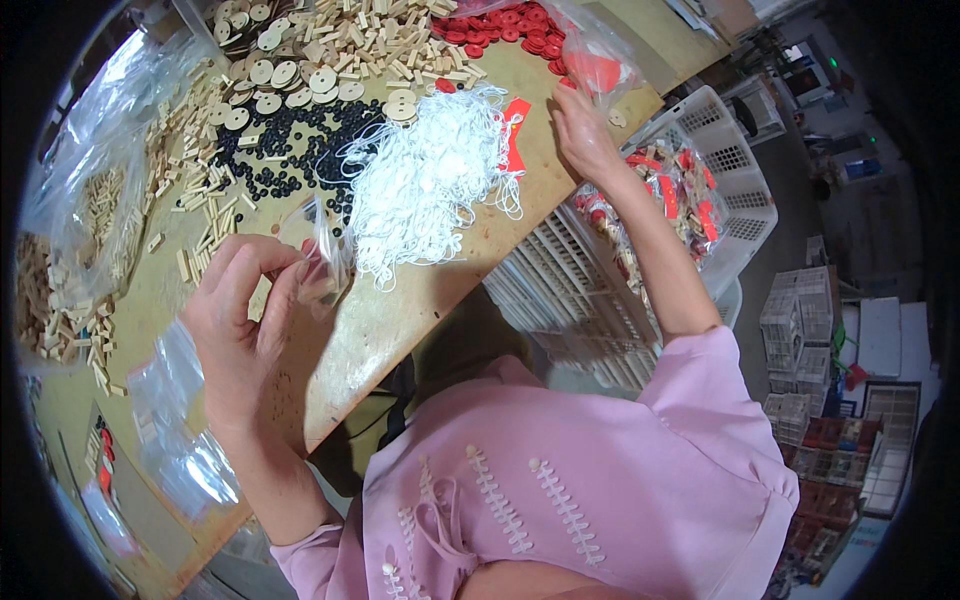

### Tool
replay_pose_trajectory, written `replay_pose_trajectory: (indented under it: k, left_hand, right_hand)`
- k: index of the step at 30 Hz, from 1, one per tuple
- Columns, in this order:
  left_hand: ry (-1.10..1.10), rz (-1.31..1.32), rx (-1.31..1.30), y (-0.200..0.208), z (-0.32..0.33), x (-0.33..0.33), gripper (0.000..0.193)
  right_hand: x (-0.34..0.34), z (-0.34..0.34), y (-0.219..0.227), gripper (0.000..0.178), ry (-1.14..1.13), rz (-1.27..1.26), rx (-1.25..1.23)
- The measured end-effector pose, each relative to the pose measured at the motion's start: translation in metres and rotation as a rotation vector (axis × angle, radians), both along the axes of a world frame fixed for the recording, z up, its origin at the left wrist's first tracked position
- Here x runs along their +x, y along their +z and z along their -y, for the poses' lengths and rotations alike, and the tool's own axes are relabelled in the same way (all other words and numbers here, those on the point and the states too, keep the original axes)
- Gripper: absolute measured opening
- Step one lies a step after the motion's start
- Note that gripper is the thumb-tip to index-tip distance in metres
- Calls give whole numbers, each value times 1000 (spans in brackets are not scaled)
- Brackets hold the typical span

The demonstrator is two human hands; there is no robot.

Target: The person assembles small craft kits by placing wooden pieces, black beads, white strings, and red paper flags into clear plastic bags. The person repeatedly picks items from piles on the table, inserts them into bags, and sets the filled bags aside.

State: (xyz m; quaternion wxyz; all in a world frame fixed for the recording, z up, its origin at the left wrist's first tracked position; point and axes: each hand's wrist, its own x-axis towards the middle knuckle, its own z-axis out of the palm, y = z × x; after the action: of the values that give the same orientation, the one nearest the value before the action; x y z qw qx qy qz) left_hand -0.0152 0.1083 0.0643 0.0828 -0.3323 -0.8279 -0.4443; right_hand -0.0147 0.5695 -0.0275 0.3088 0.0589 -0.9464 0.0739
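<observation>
Pink blouse (560, 455) — left hand (238, 320) pinching bag (332, 265) above cluttered tabletop (385, 318) — stacked crates (798, 308).

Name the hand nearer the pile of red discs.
Right. The right hand is just short of the red discs; the left hand is well away, across the white cords.

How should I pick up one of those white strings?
Probably pinch a loose loop of the string at the pile's near edge, coming from the person's side. Loops there splay thinly onto the table, while the middle is heaped and looks tangled, so grabbing there would likely lift several.
</observation>
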Motion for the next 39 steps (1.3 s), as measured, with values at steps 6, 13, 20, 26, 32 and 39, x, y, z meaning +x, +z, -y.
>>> replay_pose_trajectory:
  k: [6, 13, 20, 26, 32, 39]
  left_hand:
    - [51, 66, 34, 1, -3, 1, 7]
    - [-6, -58, -8, -6, 2, -3, 7]
    - [6, -47, 12, -8, 2, -3, 7]
    - [-34, -52, -6, -5, 1, 1, 6]
    - [-27, -16, 29, -7, 2, 0, 5]
    - [-79, -20, 74, -4, 5, 1, 7]
  right_hand:
    - [-44, -22, 3, 25, -212, -159, 103]
    - [-27, -7, 16, 24, -70, 198, -239]
    - [-37, 12, 26, 35, -154, 479, -173]
    - [-45, 9, 26, 24, -205, 610, -218]
    - [-36, -31, 27, 22, -127, 507, -1140]
    - [-26, -2, 63, 21, 15, 410, -1338]
